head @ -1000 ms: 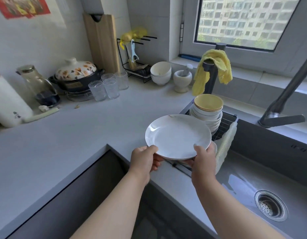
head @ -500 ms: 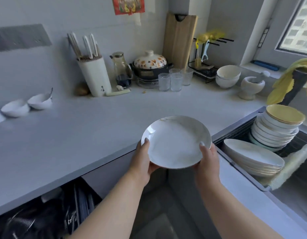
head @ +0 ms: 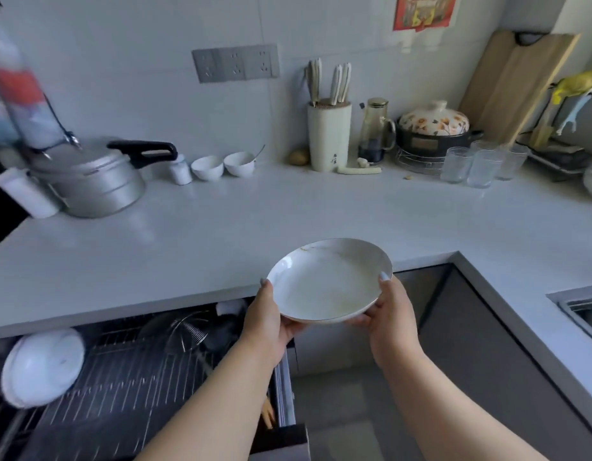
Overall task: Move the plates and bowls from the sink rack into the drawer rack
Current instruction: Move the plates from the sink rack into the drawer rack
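hands (head: 327, 314) on opposite plate (head: 327, 281) rims, thumbs up

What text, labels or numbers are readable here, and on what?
None reads clearly.
Red poster on the wall: yellow marks, cut off and blurred.
Knife block: small dark mark, too small to read.
Red-labelled bottle: motion-blurred.
Plate, held by both hands: no text.

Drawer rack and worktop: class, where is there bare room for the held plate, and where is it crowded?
Free: drawer rack wires between the white dish and left hand; worktop in front of the small bowls. Crowded: back wall from knife block to glasses.
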Demonstrator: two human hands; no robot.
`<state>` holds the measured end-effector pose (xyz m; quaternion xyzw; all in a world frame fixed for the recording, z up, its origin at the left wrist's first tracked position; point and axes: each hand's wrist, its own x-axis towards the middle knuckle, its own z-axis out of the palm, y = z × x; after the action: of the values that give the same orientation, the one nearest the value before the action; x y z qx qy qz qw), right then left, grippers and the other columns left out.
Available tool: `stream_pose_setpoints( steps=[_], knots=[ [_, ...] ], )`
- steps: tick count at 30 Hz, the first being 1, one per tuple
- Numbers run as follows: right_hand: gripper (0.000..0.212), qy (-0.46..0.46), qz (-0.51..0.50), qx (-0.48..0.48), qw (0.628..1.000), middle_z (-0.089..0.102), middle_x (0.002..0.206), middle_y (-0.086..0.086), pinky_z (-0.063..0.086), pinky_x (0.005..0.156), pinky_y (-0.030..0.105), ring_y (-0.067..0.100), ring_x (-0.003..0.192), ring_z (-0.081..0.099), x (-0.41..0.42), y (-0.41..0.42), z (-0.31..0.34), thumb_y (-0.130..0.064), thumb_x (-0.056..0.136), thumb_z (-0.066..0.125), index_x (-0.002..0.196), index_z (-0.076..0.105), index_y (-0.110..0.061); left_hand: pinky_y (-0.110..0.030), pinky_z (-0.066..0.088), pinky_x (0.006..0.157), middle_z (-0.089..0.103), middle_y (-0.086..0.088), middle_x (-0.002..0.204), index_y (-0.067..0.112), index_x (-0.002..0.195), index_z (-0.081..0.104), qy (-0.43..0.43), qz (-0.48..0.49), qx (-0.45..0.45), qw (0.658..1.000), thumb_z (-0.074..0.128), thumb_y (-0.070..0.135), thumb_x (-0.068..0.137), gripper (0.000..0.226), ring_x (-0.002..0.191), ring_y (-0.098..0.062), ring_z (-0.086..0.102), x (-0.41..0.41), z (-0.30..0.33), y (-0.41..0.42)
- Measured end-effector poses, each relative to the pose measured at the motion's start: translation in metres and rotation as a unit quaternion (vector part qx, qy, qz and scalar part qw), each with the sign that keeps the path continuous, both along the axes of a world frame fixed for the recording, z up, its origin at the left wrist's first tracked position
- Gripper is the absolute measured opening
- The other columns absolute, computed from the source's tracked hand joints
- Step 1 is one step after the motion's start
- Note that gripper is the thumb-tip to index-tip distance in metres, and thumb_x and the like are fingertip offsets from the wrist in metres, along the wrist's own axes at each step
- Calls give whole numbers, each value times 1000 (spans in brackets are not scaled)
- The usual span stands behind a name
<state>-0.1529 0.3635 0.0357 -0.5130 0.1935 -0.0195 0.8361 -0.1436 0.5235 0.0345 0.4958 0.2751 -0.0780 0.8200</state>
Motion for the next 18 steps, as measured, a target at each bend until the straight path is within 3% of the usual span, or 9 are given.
stream_pose_setpoints(
  steps=[4,8,11,15,18],
  knots=[
    [19,-5,56,-26,998,61,87,12,52,45,32,25,59,62,-6,63,2,-22,98,42,100,60,-18,-28,51,49,69,-8,94,12,125,57,4,48,18,999,35,47,101,48,70,-22,64,-21,-8,66],
    [18,2,102,-39,994,62,89,17,53,49,36,29,62,63,-19,129,-8,-21,96,43,94,60,-16,-28,51,50,69,-6,84,13,121,58,27,85,47,995,34,48,101,47,65,-19,65,-48,-19,134],
    [25,16,131,-49,990,64,94,20,52,49,35,33,70,63,-30,177,-16,-26,92,44,105,63,-16,-31,53,57,69,-8,92,15,117,58,51,106,87,989,31,51,100,48,74,-22,66,-72,-25,182],
    [21,34,175,-65,982,66,85,14,48,45,31,30,71,63,-46,237,-21,-21,96,41,96,62,-19,-33,53,60,65,-7,107,21,126,53,80,176,156,969,34,47,101,41,86,-25,66,-104,-39,250],
    [21,48,202,-76,975,63,78,16,48,42,29,28,61,61,-56,275,-29,-19,95,41,93,62,-16,-44,52,86,49,-6,137,26,141,39,85,212,234,945,30,41,103,42,113,-27,58,-128,-47,294]
  ],
)
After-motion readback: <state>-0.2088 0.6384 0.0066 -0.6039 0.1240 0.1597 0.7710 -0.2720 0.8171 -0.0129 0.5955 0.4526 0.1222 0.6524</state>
